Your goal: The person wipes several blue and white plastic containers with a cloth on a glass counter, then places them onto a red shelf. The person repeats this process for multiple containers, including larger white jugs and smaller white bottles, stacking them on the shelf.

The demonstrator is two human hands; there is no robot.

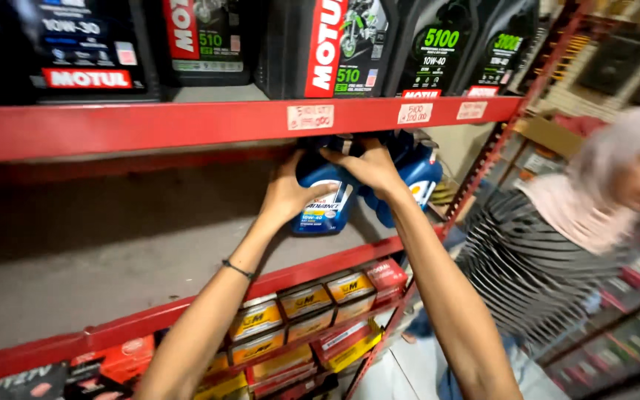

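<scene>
1. So, nearest the camera you've got two bare forearms reaching up and away into a red metal shelving unit (187,122). A thin dark band sits on the left wrist.
2. Just below the arms, the lower shelf holds small yellow and red boxes (305,311), stacked in rows.
3. Left hand (288,194) is wrapped around the side of a blue oil jug (325,198), fingers curled on it, so that's a proper grip.
4. Right hand (364,167) comes over the top of the same jug, fingers closed around the neck or handle area right under the upper shelf's edge. Can't see the cap itself.
5. The jug stands upright on the grey middle shelf, near the right end, tucked under the red beam.
6. Right behind it there's a second blue jug (418,174), touching or nearly touching it, hard to say which.
7. Up top, a row of black oil bottles (438,48) lines the upper shelf, with little paper tags (414,113) stuck on the beam.
8. Off to the right, another person in a striped top (520,259) and a pale headscarf is standing in the aisle.
</scene>
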